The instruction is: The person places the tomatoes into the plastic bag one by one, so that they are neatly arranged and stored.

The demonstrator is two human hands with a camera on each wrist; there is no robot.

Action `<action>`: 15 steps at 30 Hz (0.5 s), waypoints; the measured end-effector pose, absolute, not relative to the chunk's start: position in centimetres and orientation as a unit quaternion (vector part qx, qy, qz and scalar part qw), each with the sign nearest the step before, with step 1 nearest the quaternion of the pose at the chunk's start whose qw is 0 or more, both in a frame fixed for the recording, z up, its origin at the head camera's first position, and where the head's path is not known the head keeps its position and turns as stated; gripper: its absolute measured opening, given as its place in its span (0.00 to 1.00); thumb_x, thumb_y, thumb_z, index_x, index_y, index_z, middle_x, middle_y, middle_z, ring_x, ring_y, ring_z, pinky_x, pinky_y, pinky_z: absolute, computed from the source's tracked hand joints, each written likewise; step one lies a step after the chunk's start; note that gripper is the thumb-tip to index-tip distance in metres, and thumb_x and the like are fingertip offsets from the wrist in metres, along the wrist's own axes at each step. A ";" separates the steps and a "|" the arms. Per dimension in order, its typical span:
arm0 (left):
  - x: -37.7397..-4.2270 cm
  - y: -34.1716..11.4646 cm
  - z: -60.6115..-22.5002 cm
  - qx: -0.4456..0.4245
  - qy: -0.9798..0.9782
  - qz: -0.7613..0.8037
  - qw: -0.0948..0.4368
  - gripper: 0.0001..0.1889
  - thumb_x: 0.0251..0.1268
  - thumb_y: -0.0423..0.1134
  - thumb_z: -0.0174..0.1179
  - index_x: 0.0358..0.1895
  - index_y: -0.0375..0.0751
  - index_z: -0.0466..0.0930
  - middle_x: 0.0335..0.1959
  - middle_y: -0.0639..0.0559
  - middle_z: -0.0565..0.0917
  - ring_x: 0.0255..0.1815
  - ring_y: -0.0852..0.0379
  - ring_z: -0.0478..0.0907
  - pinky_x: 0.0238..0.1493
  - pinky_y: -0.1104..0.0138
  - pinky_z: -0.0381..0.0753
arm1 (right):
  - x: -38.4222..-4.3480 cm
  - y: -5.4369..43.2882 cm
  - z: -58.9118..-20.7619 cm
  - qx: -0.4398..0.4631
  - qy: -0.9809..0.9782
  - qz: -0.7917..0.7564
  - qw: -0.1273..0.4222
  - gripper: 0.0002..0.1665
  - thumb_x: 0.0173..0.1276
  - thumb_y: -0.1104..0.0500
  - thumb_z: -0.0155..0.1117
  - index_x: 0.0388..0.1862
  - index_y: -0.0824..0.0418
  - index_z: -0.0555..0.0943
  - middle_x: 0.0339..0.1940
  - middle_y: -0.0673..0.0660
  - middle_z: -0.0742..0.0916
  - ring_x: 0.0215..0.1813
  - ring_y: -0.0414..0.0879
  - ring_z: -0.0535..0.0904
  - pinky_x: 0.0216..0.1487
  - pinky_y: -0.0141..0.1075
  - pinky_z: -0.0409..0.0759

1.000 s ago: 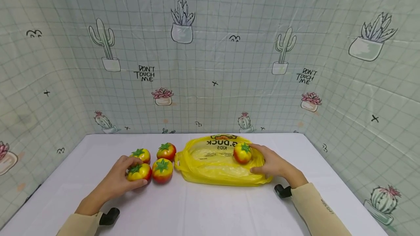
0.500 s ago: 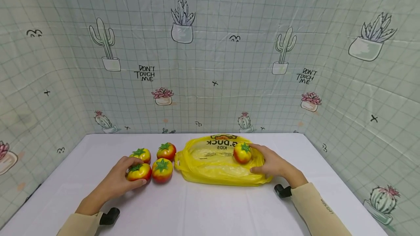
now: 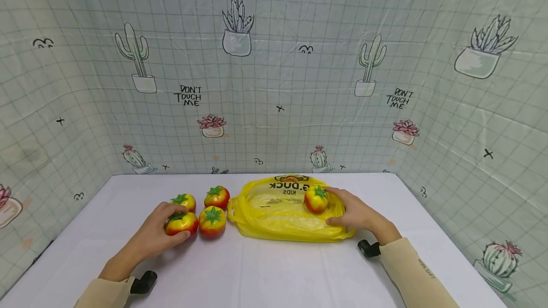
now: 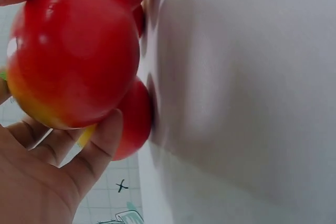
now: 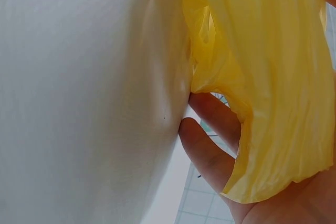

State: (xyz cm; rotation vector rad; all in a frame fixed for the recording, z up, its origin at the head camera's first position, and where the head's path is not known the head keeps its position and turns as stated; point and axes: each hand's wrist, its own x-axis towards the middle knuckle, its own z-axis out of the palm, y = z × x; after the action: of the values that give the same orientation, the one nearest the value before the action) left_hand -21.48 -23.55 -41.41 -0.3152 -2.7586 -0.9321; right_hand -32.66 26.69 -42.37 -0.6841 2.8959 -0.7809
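At the left of the head view, my left hand [image 3: 157,232] grips a yellow-red toy tomato [image 3: 182,225], thumb on the near side and fingers over the far side. The left wrist view shows the shiny red underside of this tomato [image 4: 73,56] between thumb and fingers. On the flattened yellow plastic bag [image 3: 278,225] sits another toy tomato [image 3: 316,200]. My right hand [image 3: 357,210] rests spread at the bag's right end, fingers by that tomato's far side, thumb over the bag. In the right wrist view, the bag [image 5: 278,77] hides much of the hand; two fingertips [image 5: 191,135] reach the table.
Three more toy tomatoes stand between the left hand and the bag: one behind the gripped tomato [image 3: 185,201], one at the back [image 3: 217,197], one in front [image 3: 212,222]. A white cloth covers the table [image 3: 274,274]. Patterned curtains [image 3: 274,84] enclose the back and sides.
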 end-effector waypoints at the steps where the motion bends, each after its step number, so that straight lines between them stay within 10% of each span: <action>1: -21.5 -23.5 -41.4 -0.108 -0.936 -0.318 0.108 0.24 0.51 0.44 0.70 0.51 0.44 0.75 0.47 0.46 0.71 0.49 0.45 0.72 0.51 0.44 0.75 | -32.6 26.7 -42.3 -0.223 0.941 -0.254 0.032 0.52 0.51 0.46 0.73 0.73 0.53 0.61 0.69 0.63 0.68 0.69 0.63 0.62 0.65 0.63 0.58; 15: -21.0 -22.7 -40.5 -0.117 -0.926 -0.338 0.122 0.24 0.50 0.40 0.70 0.52 0.44 0.76 0.48 0.47 0.71 0.50 0.45 0.71 0.50 0.46 0.77 | -32.6 26.8 -42.4 -0.220 0.940 -0.258 0.036 0.52 0.50 0.45 0.73 0.73 0.52 0.61 0.70 0.62 0.68 0.69 0.63 0.62 0.64 0.64 0.58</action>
State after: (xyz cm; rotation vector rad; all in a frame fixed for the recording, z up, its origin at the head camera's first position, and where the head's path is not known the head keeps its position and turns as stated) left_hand -21.04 -22.73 -40.49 -0.3412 -2.7029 -0.9854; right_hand -32.64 26.75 -42.40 -0.6767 2.8880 -0.7935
